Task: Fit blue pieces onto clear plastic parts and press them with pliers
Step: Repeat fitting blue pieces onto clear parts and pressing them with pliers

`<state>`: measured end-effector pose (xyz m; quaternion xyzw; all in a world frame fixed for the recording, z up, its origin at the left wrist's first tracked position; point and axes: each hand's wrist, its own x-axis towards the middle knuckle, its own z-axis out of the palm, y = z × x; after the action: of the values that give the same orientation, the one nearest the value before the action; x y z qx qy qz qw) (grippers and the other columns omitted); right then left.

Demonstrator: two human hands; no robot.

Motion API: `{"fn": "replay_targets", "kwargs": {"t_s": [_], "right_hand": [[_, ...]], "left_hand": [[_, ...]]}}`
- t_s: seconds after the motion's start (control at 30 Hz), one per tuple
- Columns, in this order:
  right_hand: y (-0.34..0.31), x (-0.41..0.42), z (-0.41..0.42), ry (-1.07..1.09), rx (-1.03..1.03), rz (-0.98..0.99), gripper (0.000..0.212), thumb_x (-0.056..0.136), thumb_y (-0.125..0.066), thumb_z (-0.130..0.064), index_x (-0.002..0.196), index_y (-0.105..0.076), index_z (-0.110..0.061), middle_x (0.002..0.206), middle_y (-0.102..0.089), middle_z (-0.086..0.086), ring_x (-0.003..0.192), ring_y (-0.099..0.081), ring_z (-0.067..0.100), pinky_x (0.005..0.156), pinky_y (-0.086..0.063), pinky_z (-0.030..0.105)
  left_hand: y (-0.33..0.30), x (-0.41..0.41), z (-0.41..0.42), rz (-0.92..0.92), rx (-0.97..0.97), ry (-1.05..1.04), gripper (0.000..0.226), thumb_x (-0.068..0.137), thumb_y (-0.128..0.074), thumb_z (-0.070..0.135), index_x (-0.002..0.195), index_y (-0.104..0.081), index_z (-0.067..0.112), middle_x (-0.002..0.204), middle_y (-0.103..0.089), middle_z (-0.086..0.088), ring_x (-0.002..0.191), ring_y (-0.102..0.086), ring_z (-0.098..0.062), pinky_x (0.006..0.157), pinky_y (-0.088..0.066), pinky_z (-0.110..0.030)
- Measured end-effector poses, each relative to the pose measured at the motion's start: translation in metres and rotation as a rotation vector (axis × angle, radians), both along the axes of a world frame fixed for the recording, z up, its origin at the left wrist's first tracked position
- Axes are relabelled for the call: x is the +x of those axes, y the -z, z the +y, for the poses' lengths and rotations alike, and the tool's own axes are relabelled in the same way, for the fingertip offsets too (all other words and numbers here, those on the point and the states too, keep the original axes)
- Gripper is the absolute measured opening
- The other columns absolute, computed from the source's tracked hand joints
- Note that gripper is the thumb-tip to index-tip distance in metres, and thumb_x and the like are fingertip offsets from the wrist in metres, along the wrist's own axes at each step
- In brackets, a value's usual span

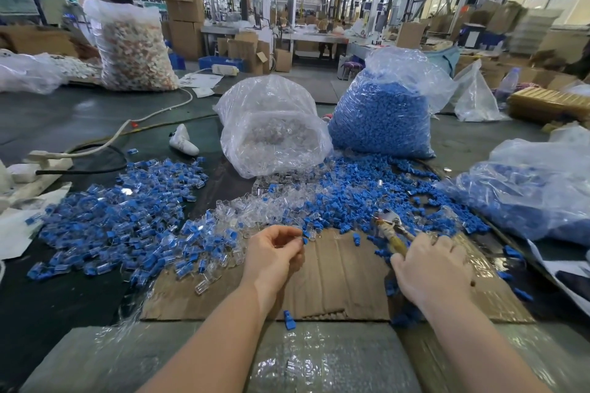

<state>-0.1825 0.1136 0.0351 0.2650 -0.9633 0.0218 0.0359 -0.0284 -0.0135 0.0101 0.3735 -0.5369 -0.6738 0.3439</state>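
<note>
Pliers (391,226) in right grip (434,268); blue piece (305,240) pinched left (274,252).

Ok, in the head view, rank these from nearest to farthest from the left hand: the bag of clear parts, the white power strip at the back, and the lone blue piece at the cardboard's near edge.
From the left hand:
1. Lone blue piece, just below the hand, at the near edge of the cardboard.
2. Bag of clear parts, straight ahead, mid-table.
3. White power strip, far back, beyond the bag.
</note>
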Motion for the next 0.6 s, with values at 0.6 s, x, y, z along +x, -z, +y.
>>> {"fn": "replay_targets", "kwargs": {"t_s": [0.6], "right_hand": [[-0.038, 0.057, -0.012, -0.438, -0.234, -0.874, 0.027, 0.095, -0.039, -0.029, 0.07, -0.04, -0.02, 0.074, -0.041, -0.003, 0.064, -0.039, 0.013, 0.059, -0.029, 0.031]], "left_hand": [[-0.008, -0.007, -0.014, 0.05, 0.192, -0.171, 0.017, 0.083, -0.061, -0.008, 0.077, -0.067, 0.007, 0.068, -0.066, -0.008, 0.051, -0.062, -0.01, 0.046, -0.051, -0.017]]}}
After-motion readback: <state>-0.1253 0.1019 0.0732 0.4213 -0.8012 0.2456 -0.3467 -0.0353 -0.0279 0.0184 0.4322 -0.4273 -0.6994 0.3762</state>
